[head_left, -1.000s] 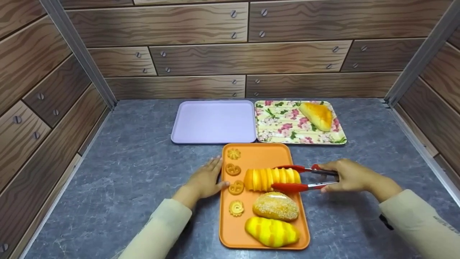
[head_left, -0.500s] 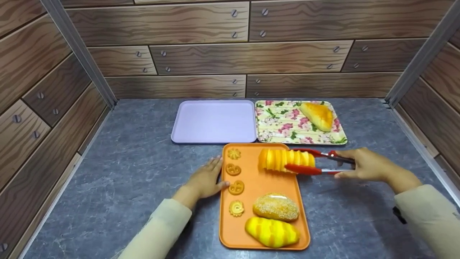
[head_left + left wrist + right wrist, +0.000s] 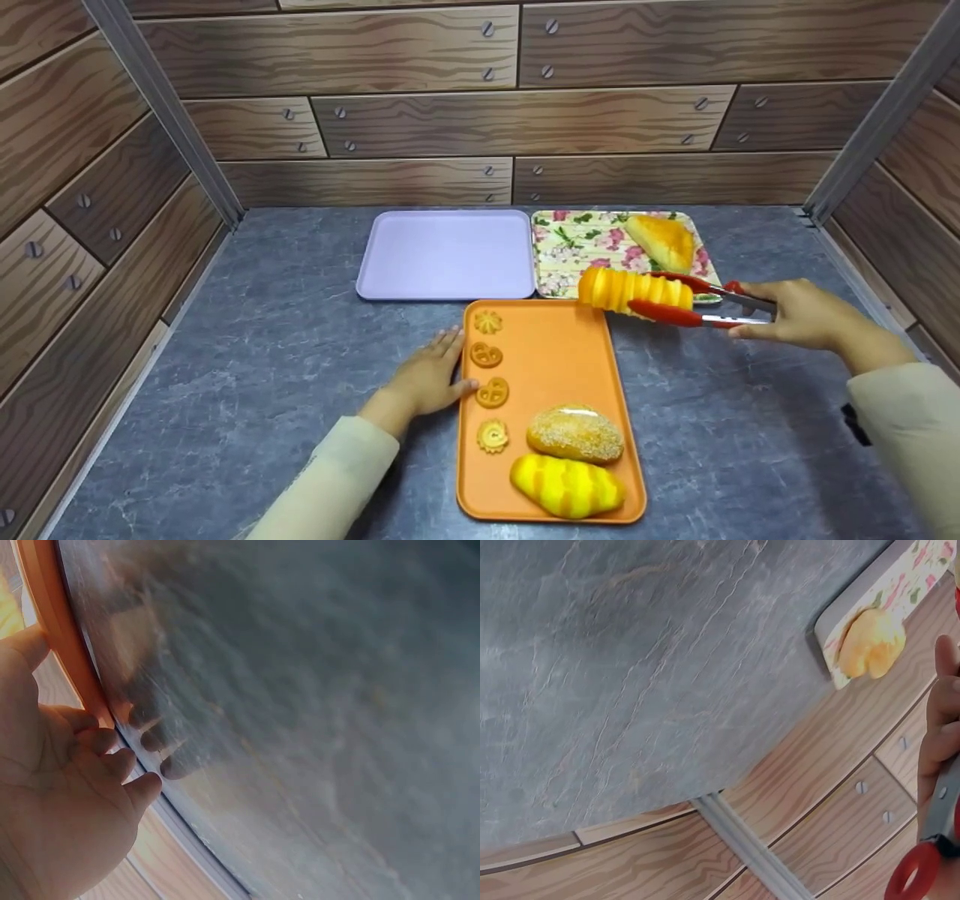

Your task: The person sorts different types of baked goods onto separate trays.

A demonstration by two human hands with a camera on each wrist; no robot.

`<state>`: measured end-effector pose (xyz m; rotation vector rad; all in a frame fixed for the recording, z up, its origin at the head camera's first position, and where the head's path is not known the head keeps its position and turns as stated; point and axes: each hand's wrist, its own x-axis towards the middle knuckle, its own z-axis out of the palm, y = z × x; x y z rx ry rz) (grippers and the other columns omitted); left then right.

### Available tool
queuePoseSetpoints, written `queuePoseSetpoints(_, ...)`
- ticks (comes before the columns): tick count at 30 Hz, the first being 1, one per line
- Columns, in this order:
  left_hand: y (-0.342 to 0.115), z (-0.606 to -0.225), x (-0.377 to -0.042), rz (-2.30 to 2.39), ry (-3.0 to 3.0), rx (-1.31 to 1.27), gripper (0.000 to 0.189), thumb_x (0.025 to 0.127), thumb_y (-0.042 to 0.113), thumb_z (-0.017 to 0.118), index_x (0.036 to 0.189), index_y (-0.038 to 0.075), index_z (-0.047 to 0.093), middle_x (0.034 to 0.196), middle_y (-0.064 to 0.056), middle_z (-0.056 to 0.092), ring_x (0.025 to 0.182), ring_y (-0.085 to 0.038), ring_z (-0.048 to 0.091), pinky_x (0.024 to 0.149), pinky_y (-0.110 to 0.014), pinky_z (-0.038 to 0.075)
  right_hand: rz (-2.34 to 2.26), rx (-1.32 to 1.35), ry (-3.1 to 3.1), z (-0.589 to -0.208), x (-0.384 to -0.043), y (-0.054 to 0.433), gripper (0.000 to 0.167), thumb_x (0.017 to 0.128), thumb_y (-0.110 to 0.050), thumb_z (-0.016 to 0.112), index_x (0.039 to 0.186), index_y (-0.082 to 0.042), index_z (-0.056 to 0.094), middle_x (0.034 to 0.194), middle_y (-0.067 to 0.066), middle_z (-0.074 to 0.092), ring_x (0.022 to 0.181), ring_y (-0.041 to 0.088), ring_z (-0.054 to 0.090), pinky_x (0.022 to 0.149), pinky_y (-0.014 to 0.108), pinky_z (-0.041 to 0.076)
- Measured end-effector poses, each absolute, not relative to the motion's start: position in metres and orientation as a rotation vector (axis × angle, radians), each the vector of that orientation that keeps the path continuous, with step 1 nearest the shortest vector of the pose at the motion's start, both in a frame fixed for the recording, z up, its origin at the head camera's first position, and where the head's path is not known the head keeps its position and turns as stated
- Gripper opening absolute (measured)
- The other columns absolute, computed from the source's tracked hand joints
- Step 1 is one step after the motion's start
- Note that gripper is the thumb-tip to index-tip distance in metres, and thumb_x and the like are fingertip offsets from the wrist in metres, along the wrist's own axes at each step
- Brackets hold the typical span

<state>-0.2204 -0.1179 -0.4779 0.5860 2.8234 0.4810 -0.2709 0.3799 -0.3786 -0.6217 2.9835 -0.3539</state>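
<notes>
My right hand (image 3: 806, 319) grips red-tipped tongs (image 3: 731, 321), whose tips pinch a ridged orange-yellow bread loaf (image 3: 611, 291). In the head view the loaf overlaps the front edge of the floral tray (image 3: 559, 262) and the far right corner of the orange tray (image 3: 536, 360). My left hand (image 3: 424, 379) rests with straight fingers at the orange tray's left edge, thumb on its rim. Along that tray's left side lie several small cookies (image 3: 492, 392), two of them pretzel-shaped. A seeded bread roll (image 3: 576, 433) and a yellow striped bread (image 3: 568, 485) lie at its near right.
A triangular bread (image 3: 664, 241) lies on the floral tray's right half. Left of that tray, against its edge, is a lilac tray (image 3: 448, 255). Wood-patterned walls (image 3: 420, 124) enclose the grey tabletop (image 3: 285, 315) at the back and both sides.
My right hand has carried the ridged loaf in the tongs from the orange tray's middle, away from me and rightward to the floral tray's front edge. My left hand has stayed put.
</notes>
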Motion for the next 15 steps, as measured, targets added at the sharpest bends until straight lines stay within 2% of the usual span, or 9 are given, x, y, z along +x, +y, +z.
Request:
queuePoseSetpoints(5,-0.117,-0.478,-0.220,0.482,2.825,0.586,0.082,0.094,0.053,0.049,0.153,0.005,0.016,0.157,-0.012,0.014,0.143,-0.029,0.012,0.113,-0.045,0.018,-0.309,-0.562,2.979,-0.379,-0.278,0.388,0.093,0.074,-0.058,0.073,0.131,0.011,0.050,0.104,0.030,0.063,0.071,0.025,0.053,0.062,0.040,0.046)
queuePoseSetpoints(8,-0.117,-0.479,-0.220,0.484,2.827,0.592,0.082,0.094,0.053,0.049,0.152,0.004,0.017,0.157,-0.012,0.014,0.143,-0.029,0.012,0.114,-0.045,0.017,-0.284,-0.521,2.977,-0.378,-0.282,0.391,0.095,0.074,-0.060,0.072,0.132,0.011,0.048,0.102,0.028,0.063,0.071,0.025,0.052,0.060,0.040,0.044)
queuePoseSetpoints(15,-0.118,-0.479,-0.221,0.480,2.828,0.579,0.082,0.095,0.052,0.049,0.153,0.005,0.016,0.157,-0.012,0.014,0.143,-0.030,0.012,0.113,-0.045,0.017,-0.204,-0.487,2.978,-0.375,-0.291,0.397,0.100,0.075,-0.065,0.067,0.134,0.012,0.044,0.110,0.037,0.056,0.075,0.032,0.053,0.063,0.049,0.047)
